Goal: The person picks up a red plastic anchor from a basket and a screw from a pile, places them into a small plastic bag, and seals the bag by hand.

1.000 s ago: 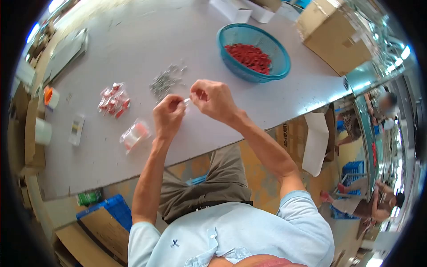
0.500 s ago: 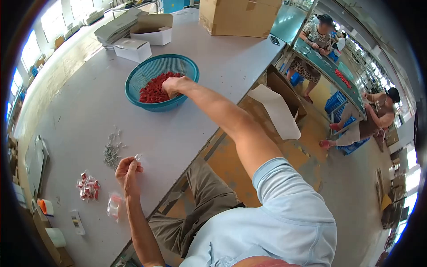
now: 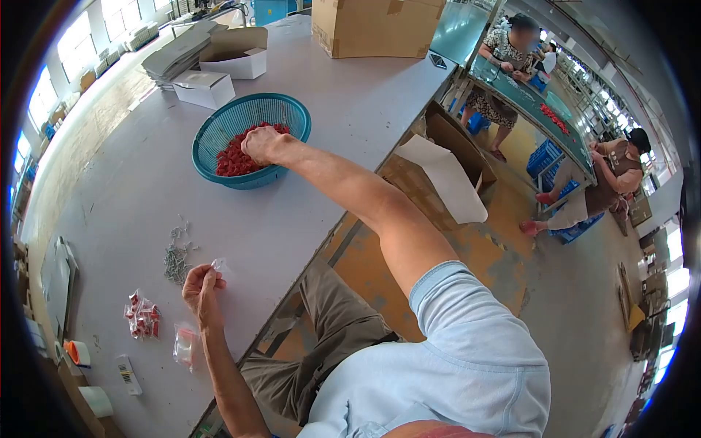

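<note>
My right hand reaches into a teal plastic basket, its fingers curled down at a heap of small red pieces. The fingertips are hidden, so what they grip, if anything, does not show. Lower down, my left hand pinches a small clear plastic bag between thumb and fingers, just above the table. Close beyond it lies a loose pile of small silvery screws. To its left are filled clear bags with red pieces, and a pack of clear bags rests beside my left forearm.
White boxes and a large cardboard carton stand at the table's far side. An open carton sits off the right edge. Tape rolls and a barcode label lie lower left. Two people work at a green table.
The view has shifted a little. My right hand has moved slightly left within the basket, its fingers still down at the red pieces. My left hand keeps hold of the clear bag.
</note>
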A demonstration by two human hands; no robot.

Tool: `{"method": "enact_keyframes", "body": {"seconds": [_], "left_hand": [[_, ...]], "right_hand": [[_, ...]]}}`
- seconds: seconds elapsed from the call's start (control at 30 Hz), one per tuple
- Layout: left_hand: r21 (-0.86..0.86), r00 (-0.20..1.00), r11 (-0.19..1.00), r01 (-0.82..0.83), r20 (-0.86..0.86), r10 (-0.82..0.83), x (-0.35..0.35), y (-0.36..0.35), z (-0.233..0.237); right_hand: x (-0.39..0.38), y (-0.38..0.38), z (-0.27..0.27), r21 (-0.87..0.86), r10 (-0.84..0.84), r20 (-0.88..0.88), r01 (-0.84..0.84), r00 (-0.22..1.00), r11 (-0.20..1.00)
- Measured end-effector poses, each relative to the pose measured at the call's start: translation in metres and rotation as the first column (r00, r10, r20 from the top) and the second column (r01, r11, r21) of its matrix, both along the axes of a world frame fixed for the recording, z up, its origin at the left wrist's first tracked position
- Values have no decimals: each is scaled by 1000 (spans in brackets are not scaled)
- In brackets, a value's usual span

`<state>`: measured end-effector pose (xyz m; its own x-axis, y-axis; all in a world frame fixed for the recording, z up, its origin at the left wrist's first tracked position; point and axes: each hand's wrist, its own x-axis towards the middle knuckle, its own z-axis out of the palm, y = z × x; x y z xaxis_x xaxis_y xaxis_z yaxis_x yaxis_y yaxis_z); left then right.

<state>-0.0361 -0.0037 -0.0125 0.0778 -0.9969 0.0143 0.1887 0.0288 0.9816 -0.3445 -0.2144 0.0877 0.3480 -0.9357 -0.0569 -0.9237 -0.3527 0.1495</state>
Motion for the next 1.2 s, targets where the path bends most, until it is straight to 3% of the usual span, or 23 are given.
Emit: {"method": "enact_keyframes", "body": {"seconds": [0.2, 0.33, 0.4, 0.47, 0.5, 0.53, 0.57, 0.6, 0.63, 0.67, 0.73, 0.8, 0.83, 0.9, 1.13, 1.2], "left_hand": [[-12, 1000, 1000, 5, -3, -5, 0, 2, 2], [-11, 1000, 1000, -16, 6, 16, 1, 1, 2], [-4, 999, 999, -32, 12, 32, 0, 0, 3], [-10, 992, 996, -85, 92, 86, -1, 3, 10], [-10, 992, 996, -92, 86, 93, -1, 5, 12], [-8, 990, 994, -113, 84, 113, -3, 4, 14], [-29, 992, 994, -104, 68, 106, -2, 2, 13], [-83, 990, 992, -93, 99, 101, 0, 1, 10], [-89, 985, 989, -119, 114, 129, -1, 3, 14], [-118, 984, 983, -140, 95, 152, 1, 0, 3], [-118, 977, 979, -164, 121, 178, 3, 2, 5], [-108, 974, 979, -173, 129, 186, 2, 3, 5], [-100, 966, 973, -207, 135, 219, 4, 5, 8], [-83, 965, 978, -192, 166, 203, 1, 5, 12], [-155, 900, 958, -243, 332, 282, 0, 6, 13], [-160, 883, 952, -260, 361, 301, -1, 7, 16]], "right_hand": [[-4, 3, 1, 224, -127, 87, 105, 988, 969], [-2, 5, 6, 257, -153, 82, 127, 985, 958], [-4, 4, 4, 146, -192, 234, 161, 953, 976], [-11, -13, -4, 14, -124, 254, 125, 959, 992], [-11, -23, -6, -71, -31, 212, 47, 977, 996], [-24, -46, -38, -287, 223, 385, -113, 896, 951], [-14, 0, 5, -397, 369, 514, -167, 774, 903], [1, 22, 15, -564, 503, 497, -177, 708, 807], [20, 60, 34, -466, 400, 563, -121, 724, 876], [31, 72, 25, -516, 482, 602, -150, 637, 843], [65, 129, 38, -192, 252, 841, -172, 479, 966], [82, 150, 17, -4, 111, 900, -246, 422, 969], [94, 158, 5, 5, 117, 903, -281, 414, 960], [104, 165, -26, 115, -43, 973, -313, 229, 943], [128, 178, -37, 229, -128, 943, -319, 307, 920], [127, 174, -47, 261, -175, 947, -327, 270, 908]]}}
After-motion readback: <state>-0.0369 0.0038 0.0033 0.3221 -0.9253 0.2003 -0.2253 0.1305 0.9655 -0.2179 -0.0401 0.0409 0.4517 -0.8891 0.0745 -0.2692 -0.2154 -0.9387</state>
